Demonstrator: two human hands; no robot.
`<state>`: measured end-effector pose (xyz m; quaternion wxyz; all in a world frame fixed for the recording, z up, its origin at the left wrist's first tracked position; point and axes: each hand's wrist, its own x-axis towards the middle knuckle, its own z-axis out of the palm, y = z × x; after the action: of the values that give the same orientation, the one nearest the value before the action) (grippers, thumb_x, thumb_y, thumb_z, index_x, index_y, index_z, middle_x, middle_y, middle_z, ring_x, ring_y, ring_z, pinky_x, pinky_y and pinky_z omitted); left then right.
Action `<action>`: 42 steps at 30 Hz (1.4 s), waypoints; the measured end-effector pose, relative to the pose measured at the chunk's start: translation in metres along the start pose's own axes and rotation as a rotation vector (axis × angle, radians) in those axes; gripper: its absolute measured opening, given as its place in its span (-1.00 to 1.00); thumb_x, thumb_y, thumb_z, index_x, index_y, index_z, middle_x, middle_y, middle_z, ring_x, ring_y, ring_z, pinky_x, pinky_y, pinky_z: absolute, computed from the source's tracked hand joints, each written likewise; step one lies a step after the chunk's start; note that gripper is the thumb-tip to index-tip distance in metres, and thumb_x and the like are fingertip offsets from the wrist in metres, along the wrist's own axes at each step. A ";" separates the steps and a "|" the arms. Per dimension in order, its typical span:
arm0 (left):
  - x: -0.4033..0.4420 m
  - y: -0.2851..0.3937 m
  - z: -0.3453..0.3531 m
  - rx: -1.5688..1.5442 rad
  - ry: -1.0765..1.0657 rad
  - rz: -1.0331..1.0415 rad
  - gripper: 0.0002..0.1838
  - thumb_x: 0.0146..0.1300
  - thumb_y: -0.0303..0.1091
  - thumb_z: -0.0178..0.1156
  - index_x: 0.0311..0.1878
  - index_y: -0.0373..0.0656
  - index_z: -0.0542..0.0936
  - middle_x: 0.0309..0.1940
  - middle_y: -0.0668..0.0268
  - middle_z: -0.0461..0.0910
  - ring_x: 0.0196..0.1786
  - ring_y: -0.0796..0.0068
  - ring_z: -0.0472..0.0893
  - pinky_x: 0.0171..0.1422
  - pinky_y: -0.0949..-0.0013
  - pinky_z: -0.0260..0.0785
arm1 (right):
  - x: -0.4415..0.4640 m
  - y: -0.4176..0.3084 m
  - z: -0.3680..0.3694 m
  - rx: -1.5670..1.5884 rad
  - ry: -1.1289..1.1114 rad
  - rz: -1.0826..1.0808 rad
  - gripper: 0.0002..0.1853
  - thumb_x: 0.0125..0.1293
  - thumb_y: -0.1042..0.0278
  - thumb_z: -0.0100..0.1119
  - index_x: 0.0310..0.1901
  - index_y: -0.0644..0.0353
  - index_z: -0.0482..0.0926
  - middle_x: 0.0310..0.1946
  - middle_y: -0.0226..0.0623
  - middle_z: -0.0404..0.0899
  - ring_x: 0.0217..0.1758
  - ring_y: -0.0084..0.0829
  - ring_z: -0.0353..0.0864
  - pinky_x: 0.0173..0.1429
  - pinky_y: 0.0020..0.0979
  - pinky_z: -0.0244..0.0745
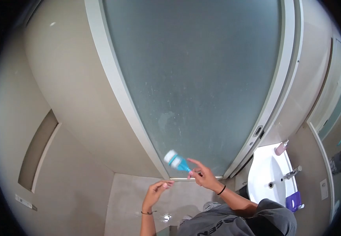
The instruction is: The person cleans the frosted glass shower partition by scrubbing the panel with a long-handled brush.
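Note:
My right hand grips the narrow end of a turquoise-and-white tool in its thumb and fingers, with the index finger stretched out. The tool's broad white end points up and left, in front of the frosted glass door. Blur hides its exact kind. To the left and lower, my left hand is raised over the floor, apart from the tool. Its fingers reach right, slightly bent, and I see nothing held in them.
On the right stands a white washbasin with a metal tap, a pink pump bottle and a purple pack. Behind it hangs a mirror. The left wall has a recessed niche. Pale tiles cover the floor.

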<state>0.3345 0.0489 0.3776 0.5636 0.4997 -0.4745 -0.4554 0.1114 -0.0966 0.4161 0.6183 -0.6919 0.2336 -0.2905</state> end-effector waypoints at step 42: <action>0.340 0.165 -0.138 1.050 1.425 1.010 -0.54 0.32 -0.14 0.30 0.10 -0.33 0.58 0.17 0.01 0.51 0.22 0.14 0.51 0.37 0.04 0.35 | 0.124 -0.130 -0.243 -1.168 1.124 -0.448 -0.54 0.13 0.43 0.43 0.11 0.10 0.62 -0.53 -0.21 0.50 -0.57 -0.35 0.48 -0.44 -0.34 0.41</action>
<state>0.5236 -0.2546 0.5624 0.5510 0.5802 -0.3238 0.5049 0.0283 -0.3400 0.5750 -0.1198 -0.6830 0.4767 -0.5403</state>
